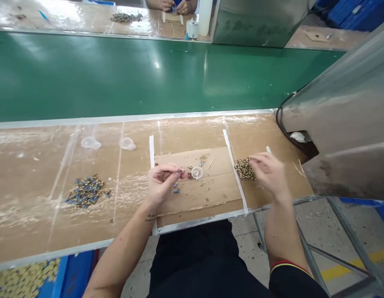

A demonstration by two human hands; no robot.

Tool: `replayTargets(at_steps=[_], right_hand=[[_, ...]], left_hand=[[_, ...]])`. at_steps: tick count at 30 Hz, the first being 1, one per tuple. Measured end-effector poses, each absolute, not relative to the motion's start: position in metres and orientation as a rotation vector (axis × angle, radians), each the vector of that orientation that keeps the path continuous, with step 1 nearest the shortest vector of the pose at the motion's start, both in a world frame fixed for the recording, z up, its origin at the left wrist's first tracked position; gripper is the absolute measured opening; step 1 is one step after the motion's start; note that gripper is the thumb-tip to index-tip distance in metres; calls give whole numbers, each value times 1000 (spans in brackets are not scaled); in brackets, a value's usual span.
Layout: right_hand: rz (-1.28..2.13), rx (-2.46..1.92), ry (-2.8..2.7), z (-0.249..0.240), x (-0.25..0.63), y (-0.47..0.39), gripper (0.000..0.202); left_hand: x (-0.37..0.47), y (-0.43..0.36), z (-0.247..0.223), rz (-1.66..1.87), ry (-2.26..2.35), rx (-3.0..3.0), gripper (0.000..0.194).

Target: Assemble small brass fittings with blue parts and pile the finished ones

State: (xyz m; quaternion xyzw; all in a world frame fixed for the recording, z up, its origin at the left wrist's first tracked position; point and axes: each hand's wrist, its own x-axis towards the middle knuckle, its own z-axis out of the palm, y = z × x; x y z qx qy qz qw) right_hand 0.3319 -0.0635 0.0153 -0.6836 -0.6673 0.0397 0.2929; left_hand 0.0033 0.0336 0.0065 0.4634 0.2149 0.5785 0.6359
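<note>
Nearest on the table (192, 132), some blue-tipped parts (176, 191) lie loose on the cardboard (218, 194), with a larger blue-and-brass heap (86, 192) well to the left. The left hand (159, 184) is over the cardboard's left side. Its fingers are closed to a pinch on a small dark part (180, 171), held up off the board; its exact form is too small to read. A light pinch at the very tips looks best, leaving its exposed end free and in sight.

The right hand (271, 174) is at the right edge of the brass pile (245, 170), just beyond the cardboard and the white tape (235, 176). Its fingers are bent and partly open; blur hides whether they hold a piece, so I cannot tell. With pieces this small and heaped, taking one from the pile's edge, with thumb and one fingertip, should avoid dragging others along. Steadying the left wrist near the board would help the two hands meet cleanly.

Between the hands sits a small clear cup (192, 170), with red-brown bits (189, 176) just beside it and a thin stick (211, 163) to its right. The cup looks light and easy to knock, so hand paths should clear its rim. Farther off are two clear plastic pieces (91, 143) (127, 143), then the green belt (117, 78), and across it a co-worker's hands (182, 7).
</note>
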Motion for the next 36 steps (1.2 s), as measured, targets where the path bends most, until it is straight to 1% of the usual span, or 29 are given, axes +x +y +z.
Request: replayTargets(at_steps=[2, 4, 10, 17, 22, 25, 28, 31, 33, 36], right_hand=[[182, -1853, -1833, 11, 328, -62, 20], [258, -1891, -1912, 7, 321, -58, 20], [347, -2032, -2082, 1, 318, -45, 18], [502, -1999, -2057, 4, 323, -38, 8], [482, -1914, -2007, 8, 325, -37, 11], [378, -1808, -1859, 21, 316, -34, 9], [283, -1597, -1685, 44, 286, -22, 7], [366, -1238, -1651, 62, 242, -5, 5], [471, -1024, -1630, 63, 215, 5, 4], [588, -930, -1505, 51, 190, 11, 11]], left_hand=[[4, 35, 7, 1324, 511, 1060, 14], [4, 35, 7, 1323, 536, 1062, 15], [3, 36, 5, 1331, 556, 1078, 16], [4, 34, 5, 1289, 599, 1079, 18], [4, 32, 3, 1238, 658, 1053, 23], [4, 30, 1, 1217, 675, 1036, 24], [5, 30, 0, 1198, 670, 1036, 24], [7, 31, -2, 1223, 615, 1044, 20], [7, 32, -2, 1244, 583, 1048, 18], [6, 32, -1, 1250, 567, 1059, 18]])
